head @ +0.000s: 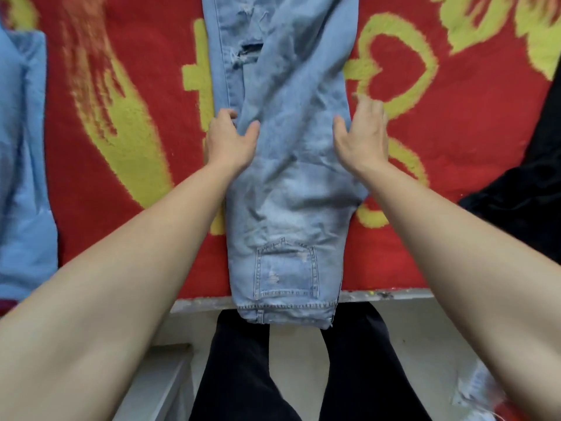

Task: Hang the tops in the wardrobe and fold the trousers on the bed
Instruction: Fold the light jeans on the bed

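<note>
Light blue ripped jeans (291, 189) lie lengthwise on the bed, folded leg over leg. The waistband hangs over the near bed edge and the legs run away from me. My left hand (229, 141) grips the left edge of the jeans at mid-length, thumb on top of the denim and fingers tucked at the edge. My right hand (362, 135) is at the right edge, fingers relaxed and slightly spread, touching the fabric there.
The bed carries a red blanket (455, 153) with yellow patterns. A light blue garment (24, 165) lies at the left and a black garment (528, 177) at the right. My black-trousered legs (243, 375) stand at the bed edge.
</note>
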Motion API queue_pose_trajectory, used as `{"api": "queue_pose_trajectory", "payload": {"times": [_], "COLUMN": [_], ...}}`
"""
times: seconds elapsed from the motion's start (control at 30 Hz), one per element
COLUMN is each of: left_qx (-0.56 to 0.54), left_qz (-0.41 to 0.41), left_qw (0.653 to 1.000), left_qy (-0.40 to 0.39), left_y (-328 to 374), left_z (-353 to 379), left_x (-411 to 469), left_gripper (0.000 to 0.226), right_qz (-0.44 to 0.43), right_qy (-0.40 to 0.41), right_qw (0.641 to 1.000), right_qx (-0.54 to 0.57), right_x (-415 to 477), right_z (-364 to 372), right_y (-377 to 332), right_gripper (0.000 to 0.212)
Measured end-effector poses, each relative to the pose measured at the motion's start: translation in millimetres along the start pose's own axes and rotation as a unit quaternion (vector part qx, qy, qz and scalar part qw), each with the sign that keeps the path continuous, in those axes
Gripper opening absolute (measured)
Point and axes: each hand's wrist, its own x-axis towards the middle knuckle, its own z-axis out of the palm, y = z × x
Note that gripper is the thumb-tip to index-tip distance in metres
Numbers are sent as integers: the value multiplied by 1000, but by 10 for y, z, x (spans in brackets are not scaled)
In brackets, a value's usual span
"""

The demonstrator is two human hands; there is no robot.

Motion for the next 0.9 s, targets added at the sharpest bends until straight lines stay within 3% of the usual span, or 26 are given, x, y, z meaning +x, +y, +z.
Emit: {"api": "queue_pose_trajectory", "payload": {"times": [0.1, 0.27, 0.33, 0.43, 0.47, 0.57, 0.63, 0.73, 0.83, 0.9], "left_qx": [-43, -155, -159, -167, -146, 77, 155, 205, 221, 221], "left_qz": [7, 8, 31, 60, 84, 176, 183, 155, 187, 199], "left_qw": [999, 987, 985, 983, 985, 974, 964, 966, 955, 951], "left_qy": [-9, -42, -52, -54, -27, 124, 110, 34, 60, 81], "left_y": [283, 600, 668, 748, 754, 724, 693, 556, 435, 395], "left_z": [86, 175, 139, 6, -51, -255, -398, -485, -391, -344], "left_x": [436, 1078, 1280, 1511, 1600, 1970, 2252, 2627, 2751, 2783], "left_gripper": [50, 32, 13, 9, 10, 39, 59, 65, 62, 61], "right_qz": [-49, -144, -161, -146, -130, -58, -15, 20, -30, -83], "right_qy": [-22, 57, 76, 77, 78, 70, 54, 30, 95, 168], "right_qw": [998, 988, 983, 986, 988, 996, 998, 999, 995, 980], "right_qx": [23, 29, 34, 15, 9, 26, 36, 26, 13, 65], "right_x": [534, 1315, 1619, 2019, 2143, 2462, 2623, 2764, 2897, 2956], "right_z": [3, 16, 6, 4, 10, 31, 66, 125, 135, 143], "right_y": [-263, -709, -893, -1126, -1187, -1326, -1399, -1474, -1557, -1716], "right_gripper": [47, 38, 37, 38, 38, 36, 32, 47, 27, 31]}}
